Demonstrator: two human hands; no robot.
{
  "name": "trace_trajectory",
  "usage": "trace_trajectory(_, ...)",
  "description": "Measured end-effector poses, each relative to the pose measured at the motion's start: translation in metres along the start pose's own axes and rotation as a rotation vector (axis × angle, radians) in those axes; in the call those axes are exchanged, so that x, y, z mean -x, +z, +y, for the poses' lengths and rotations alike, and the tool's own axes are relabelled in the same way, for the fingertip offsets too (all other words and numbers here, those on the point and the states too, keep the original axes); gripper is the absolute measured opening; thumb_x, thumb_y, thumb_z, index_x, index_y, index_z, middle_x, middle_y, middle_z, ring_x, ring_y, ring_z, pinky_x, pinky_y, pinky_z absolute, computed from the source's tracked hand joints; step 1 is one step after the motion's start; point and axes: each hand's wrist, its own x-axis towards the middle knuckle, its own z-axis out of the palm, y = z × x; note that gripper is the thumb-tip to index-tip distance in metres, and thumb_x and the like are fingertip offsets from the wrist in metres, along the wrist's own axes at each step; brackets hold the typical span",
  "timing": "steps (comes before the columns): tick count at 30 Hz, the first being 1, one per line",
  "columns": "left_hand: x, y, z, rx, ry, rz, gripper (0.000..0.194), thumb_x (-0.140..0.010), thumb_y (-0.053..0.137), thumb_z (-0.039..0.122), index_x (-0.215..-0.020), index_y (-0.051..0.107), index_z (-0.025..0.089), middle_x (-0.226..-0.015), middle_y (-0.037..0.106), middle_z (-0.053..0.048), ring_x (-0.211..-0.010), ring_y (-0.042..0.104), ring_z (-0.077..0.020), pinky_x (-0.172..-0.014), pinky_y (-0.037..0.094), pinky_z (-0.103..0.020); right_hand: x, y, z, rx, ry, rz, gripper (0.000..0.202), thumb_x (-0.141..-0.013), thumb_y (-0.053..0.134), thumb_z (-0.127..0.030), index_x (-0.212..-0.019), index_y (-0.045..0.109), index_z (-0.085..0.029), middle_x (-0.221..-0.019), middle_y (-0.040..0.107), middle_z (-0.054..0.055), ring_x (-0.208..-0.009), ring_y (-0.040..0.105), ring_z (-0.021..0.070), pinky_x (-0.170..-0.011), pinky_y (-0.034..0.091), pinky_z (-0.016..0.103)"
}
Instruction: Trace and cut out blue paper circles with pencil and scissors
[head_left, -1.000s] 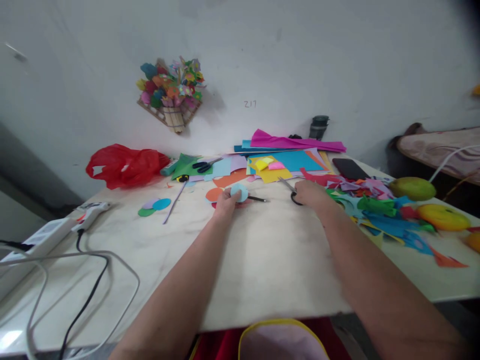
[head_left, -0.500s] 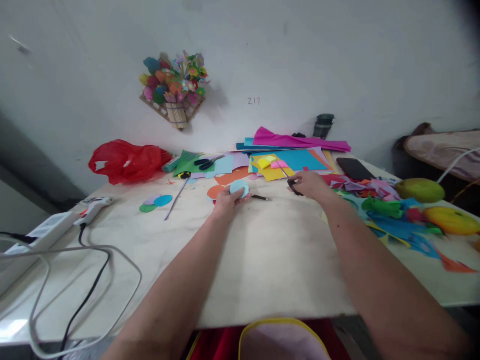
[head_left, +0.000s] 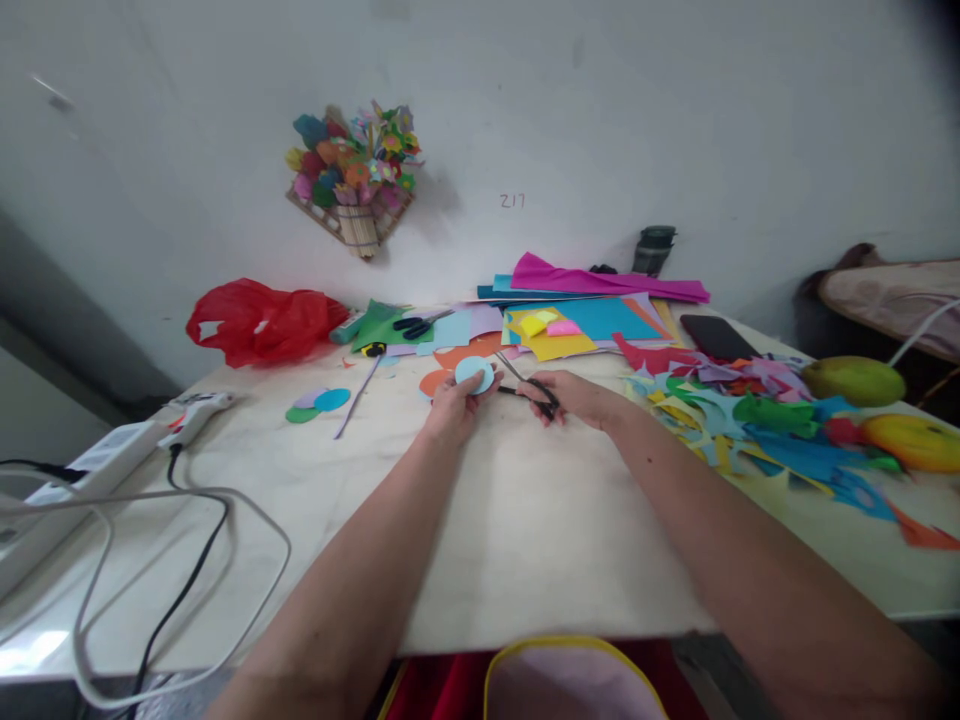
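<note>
Between the thumb and fingers of my left hand is a light blue paper circle, held just above the table. An orange paper circle lies beside that hand. My right hand grips black-handled scissors, whose blades point toward the light blue circle without touching it. Partly hidden behind the right hand's fingers, a dark pen-like tool rests on the table. Farther left, green, purple and blue paper circles overlap on the tabletop.
Colored paper sheets and a second pair of scissors lie at the back. Paper scraps, a phone and a mango are on the right. A red plastic bag, power strip and cables occupy the left.
My right hand has moved left and nearer with the scissors, bringing them close to the light blue circle. My left hand still holds that circle. The view has shifted slightly.
</note>
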Motion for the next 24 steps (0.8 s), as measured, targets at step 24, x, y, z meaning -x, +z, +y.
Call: trace_trajectory(24, 0.002, 0.004, 0.002, 0.017, -0.038, 0.024, 0.018, -0.059, 0.067, 0.006, -0.076, 0.062, 0.005, -0.084, 0.067, -0.013, -0.092, 0.061, -0.0265, -0.084, 0.050, -0.040, -0.009, 0.004, 0.013, 0.025, -0.042, -0.091, 0.029, -0.077, 0.052, -0.043, -0.084, 0.053, -0.015, -0.060, 0.054, -0.001, -0.045, 0.051, 0.0073, -0.032, 0.029, 0.017)
